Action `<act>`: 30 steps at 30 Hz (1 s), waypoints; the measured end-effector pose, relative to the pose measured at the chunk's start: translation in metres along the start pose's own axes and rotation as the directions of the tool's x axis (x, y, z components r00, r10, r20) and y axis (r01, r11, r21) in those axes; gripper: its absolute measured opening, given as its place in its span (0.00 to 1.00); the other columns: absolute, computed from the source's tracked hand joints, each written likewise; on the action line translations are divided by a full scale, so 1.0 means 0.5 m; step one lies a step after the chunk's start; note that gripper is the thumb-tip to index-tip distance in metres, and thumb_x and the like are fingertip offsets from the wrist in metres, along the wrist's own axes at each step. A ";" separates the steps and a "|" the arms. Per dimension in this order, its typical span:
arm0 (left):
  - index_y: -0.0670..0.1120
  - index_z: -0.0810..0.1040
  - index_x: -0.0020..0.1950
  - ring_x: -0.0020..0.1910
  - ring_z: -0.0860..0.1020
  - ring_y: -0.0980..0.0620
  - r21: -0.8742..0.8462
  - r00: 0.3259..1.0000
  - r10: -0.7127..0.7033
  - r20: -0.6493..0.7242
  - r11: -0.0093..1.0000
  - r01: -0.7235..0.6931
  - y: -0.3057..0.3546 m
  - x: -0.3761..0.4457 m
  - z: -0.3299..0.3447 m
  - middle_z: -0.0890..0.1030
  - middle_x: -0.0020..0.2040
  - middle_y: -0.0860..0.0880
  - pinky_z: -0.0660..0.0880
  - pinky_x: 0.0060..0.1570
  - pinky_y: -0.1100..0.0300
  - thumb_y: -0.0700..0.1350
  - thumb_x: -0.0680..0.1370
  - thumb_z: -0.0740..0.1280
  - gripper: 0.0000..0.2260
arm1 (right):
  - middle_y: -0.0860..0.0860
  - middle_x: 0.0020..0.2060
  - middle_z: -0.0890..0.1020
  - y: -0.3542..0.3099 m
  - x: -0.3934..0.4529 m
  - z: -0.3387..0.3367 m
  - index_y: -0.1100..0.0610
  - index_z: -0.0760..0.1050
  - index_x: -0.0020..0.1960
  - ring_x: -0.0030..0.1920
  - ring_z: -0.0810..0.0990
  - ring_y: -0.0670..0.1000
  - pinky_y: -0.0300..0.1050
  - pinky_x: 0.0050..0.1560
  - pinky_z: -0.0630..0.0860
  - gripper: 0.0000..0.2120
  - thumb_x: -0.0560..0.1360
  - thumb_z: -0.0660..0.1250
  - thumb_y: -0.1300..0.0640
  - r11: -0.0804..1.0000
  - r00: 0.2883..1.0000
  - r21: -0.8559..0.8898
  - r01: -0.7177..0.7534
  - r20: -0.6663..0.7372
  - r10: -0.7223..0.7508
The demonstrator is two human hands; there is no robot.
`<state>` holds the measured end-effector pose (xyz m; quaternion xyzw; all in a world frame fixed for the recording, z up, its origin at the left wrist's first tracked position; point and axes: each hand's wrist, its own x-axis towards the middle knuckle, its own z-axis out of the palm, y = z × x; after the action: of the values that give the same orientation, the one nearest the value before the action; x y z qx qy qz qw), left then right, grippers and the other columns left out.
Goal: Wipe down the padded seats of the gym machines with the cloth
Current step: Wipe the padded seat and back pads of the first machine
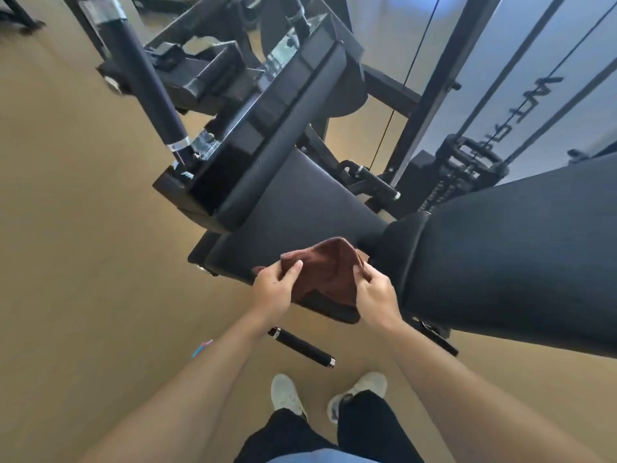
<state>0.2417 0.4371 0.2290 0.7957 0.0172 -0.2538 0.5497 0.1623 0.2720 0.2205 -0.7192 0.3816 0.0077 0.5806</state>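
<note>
Brown cloth [325,274] sits bunched between both hands just above the near end of the black padded seat [293,208]. The left hand [272,289] pinches its left edge between thumb and fingers, and the right hand [375,290] grips the right edge the same way; both are closed on the fabric. It looks as if the cloth is being folded or spread before a wipe.

To do this well, I would flatten the cloth into a broad pad, press it onto the seat with one palm, and sweep in long overlapping strokes from the far end, under the raised pad [287,128], back to the near edge. The seam where the seat meets the big backrest [514,255] on the right deserves a pass too.

Whether the cloth touches the seat is hard to tell. The seat's near corner is hidden behind it, the backrest runs out of frame, and any dirt is lost on the dark, slightly blurred vinyl.
</note>
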 end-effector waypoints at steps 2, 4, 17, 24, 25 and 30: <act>0.47 0.84 0.58 0.50 0.83 0.57 0.018 0.999 0.038 0.005 0.999 -0.039 0.019 0.018 0.012 0.86 0.48 0.54 0.78 0.52 0.66 0.50 0.82 0.65 0.12 | 0.43 0.47 0.85 -0.030 0.010 0.003 0.47 0.82 0.63 0.50 0.81 0.47 0.41 0.49 0.73 0.14 0.85 0.60 0.51 1.000 0.994 -0.011 0.017 -0.104 -0.018; 0.48 0.84 0.57 0.49 0.82 0.60 0.006 0.997 0.074 -0.010 0.997 -0.074 0.037 0.027 0.028 0.85 0.47 0.57 0.76 0.49 0.70 0.49 0.83 0.64 0.11 | 0.44 0.45 0.85 -0.043 0.016 0.007 0.49 0.84 0.58 0.48 0.82 0.47 0.38 0.44 0.74 0.12 0.84 0.61 0.52 1.000 0.993 0.011 0.029 -0.118 -0.027; 0.50 0.84 0.60 0.54 0.83 0.55 0.031 0.999 0.010 -0.032 0.999 -0.009 0.042 0.051 0.046 0.86 0.52 0.55 0.80 0.59 0.55 0.53 0.82 0.62 0.14 | 0.46 0.42 0.87 -0.077 0.082 -0.044 0.45 0.84 0.48 0.46 0.86 0.51 0.56 0.55 0.83 0.08 0.78 0.69 0.44 0.955 0.952 0.171 -0.244 -0.144 0.269; 0.54 0.71 0.75 0.65 0.76 0.56 0.014 0.995 0.052 0.090 0.998 -0.053 0.027 -0.018 0.131 0.77 0.69 0.55 0.76 0.63 0.57 0.57 0.83 0.54 0.21 | 0.50 0.46 0.88 -0.095 0.005 0.044 0.51 0.84 0.54 0.50 0.86 0.52 0.50 0.54 0.83 0.18 0.78 0.67 0.38 0.891 0.928 0.259 -0.372 0.130 0.349; 0.52 0.70 0.75 0.68 0.75 0.53 -0.013 0.991 0.071 0.110 0.997 -0.070 0.028 -0.024 0.132 0.76 0.70 0.52 0.75 0.66 0.53 0.58 0.82 0.52 0.24 | 0.49 0.47 0.88 -0.097 -0.003 0.048 0.50 0.84 0.55 0.52 0.85 0.50 0.46 0.53 0.82 0.18 0.77 0.67 0.37 0.894 0.929 0.258 -0.367 0.156 0.336; 0.54 0.61 0.80 0.75 0.68 0.51 -0.341 0.959 -0.023 0.283 0.932 0.123 0.022 -0.046 0.116 0.69 0.75 0.52 0.66 0.75 0.49 0.56 0.76 0.52 0.31 | 0.46 0.54 0.84 -0.104 -0.025 0.040 0.52 0.78 0.65 0.52 0.80 0.43 0.32 0.40 0.75 0.13 0.83 0.65 0.53 0.885 0.926 0.293 -0.362 0.221 0.306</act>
<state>0.2027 0.3873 0.2325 0.6392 0.0164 -0.3747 0.6713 0.1913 0.2975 0.2627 -0.5322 0.4454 0.1048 0.7123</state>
